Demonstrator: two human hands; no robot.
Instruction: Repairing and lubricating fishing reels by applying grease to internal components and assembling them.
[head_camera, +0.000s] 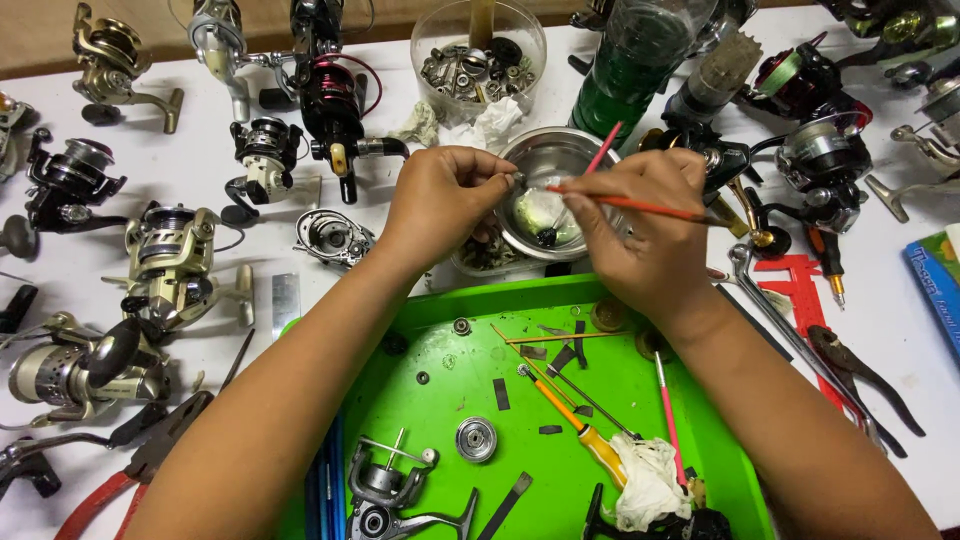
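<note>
Two hands, left (440, 200) pinching a small part, right (640, 235) gripping a red brush (640, 207), above reel-strewn white table (200, 165)

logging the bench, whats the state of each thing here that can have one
left hand: pinching a small part over the steel bowl
right hand: holding a red brush
red brush: tip at the small part
steel bowl: upright, pale residue inside
plastic tub: open, full of metal parts
green tray: strewn with tools and parts
yellow screwdriver: lying flat in tray
pliers: shut, on table
</note>
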